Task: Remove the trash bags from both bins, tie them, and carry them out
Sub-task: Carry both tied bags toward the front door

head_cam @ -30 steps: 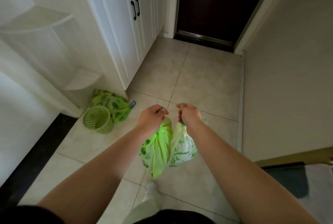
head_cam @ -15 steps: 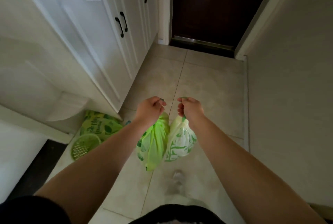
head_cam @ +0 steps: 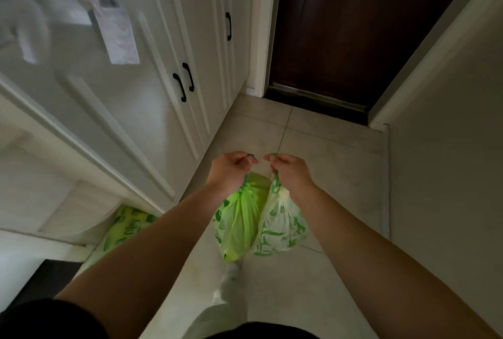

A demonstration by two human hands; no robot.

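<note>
Head view, and we're into the closing stretch: left hand [head_cam: 231,172] fisted round the cord of the green bag [head_cam: 239,225], right hand [head_cam: 292,174] fisted round the cord of the pale bag [head_cam: 281,227]. Both bags hang clear of the floor [head_cam: 334,175], touching each other side by side between the forearms. Each neck is cinched tight into a pucker just under its fist, so lifting out of the bins and tying look done for both. What's left, by my reading, is the carrying out. The dark door [head_cam: 340,39] stands ahead at the end of the tiled passage, shut as far as one can see, with the white cabinet [head_cam: 163,88] running along the left. Neither hand is free, so that door will want one bag passed across or a spare finger, and no door handle shows from here. Down at lower left, against the cabinet's foot, lies something green and printed [head_cam: 128,227]. It's blurred and half behind the left forearm, perhaps another bag, I cannot tell. No bin in sight.
</note>
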